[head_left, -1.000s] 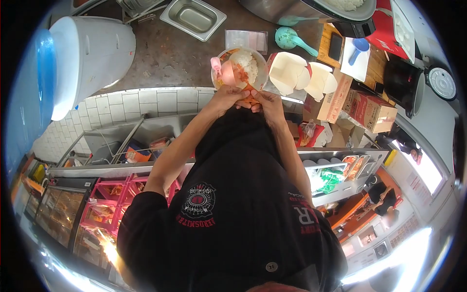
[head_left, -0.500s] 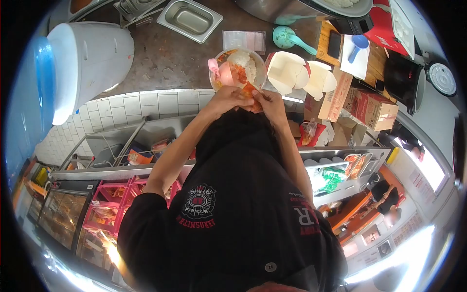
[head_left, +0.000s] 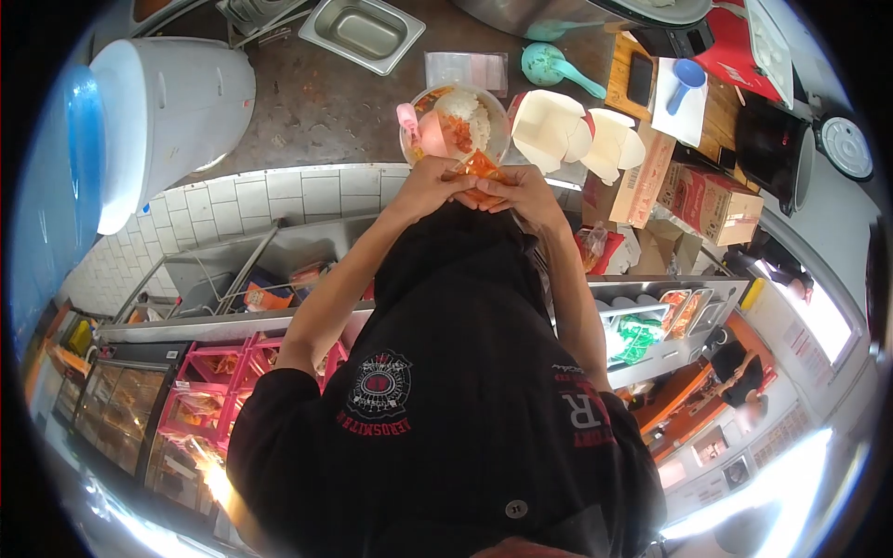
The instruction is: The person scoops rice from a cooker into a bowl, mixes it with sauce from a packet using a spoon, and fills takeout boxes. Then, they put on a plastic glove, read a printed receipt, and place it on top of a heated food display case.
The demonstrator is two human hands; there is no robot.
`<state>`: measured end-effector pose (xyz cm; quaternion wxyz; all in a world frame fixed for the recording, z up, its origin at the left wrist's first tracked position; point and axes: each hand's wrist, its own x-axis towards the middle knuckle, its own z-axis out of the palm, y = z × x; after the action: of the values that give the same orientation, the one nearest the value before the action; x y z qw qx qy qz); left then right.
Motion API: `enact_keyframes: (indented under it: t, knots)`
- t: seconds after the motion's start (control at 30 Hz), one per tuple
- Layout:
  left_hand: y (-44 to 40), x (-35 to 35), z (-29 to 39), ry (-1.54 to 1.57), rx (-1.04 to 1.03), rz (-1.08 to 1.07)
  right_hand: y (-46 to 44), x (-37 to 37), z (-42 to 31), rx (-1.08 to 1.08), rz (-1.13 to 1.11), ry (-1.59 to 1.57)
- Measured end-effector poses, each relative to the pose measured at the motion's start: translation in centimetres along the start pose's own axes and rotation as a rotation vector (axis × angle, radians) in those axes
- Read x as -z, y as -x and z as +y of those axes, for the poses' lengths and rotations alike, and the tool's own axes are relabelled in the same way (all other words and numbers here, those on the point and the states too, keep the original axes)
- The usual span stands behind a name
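Observation:
My left hand (head_left: 430, 187) and my right hand (head_left: 524, 193) are both closed on a small clear plastic sachet (head_left: 482, 167) with orange-red sauce inside. They hold it at the near rim of a round bowl (head_left: 502, 126), close to my body. In the bowl are white rice (head_left: 460, 102), a chunky orange-red topping (head_left: 456, 135) and a pink ladle (head_left: 431, 133) with its handle leaning on the left rim. Whether the sachet is torn open I cannot tell. My fingers cover its lower edge.
Two opened paper food boxes (head_left: 549, 130) stand right of the bowl. Behind lie a teal ladle (head_left: 549, 67), clear plastic packets (head_left: 465, 73) and a steel pan (head_left: 363, 35). A phone (head_left: 640, 78) and blue scoop (head_left: 686, 82) are farther right. A large white tub (head_left: 191, 112) stands left.
The sachet has turned and spread out between my hands, so more of it shows toward the bowl. My right hand has shifted its grip from the top corner to the lower side.

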<state>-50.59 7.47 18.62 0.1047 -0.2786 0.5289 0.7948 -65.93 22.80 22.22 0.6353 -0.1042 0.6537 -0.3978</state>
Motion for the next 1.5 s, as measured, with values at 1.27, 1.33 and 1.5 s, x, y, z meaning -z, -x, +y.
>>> enact_keyframes:
  t: [1.27,1.33,1.5]
  knots:
    - [0.8,0.2,0.6,0.0,-0.013,0.051,-0.4,-3.3,0.3,0.067,0.232,-0.271]
    - [0.6,-0.1,0.4,0.026,-0.008,0.076,-0.5,-3.7,0.8,0.12,0.271,-0.2]
    - [0.3,-0.3,0.2,0.046,-0.017,0.132,-0.3,-4.4,0.7,0.18,0.316,-0.08]
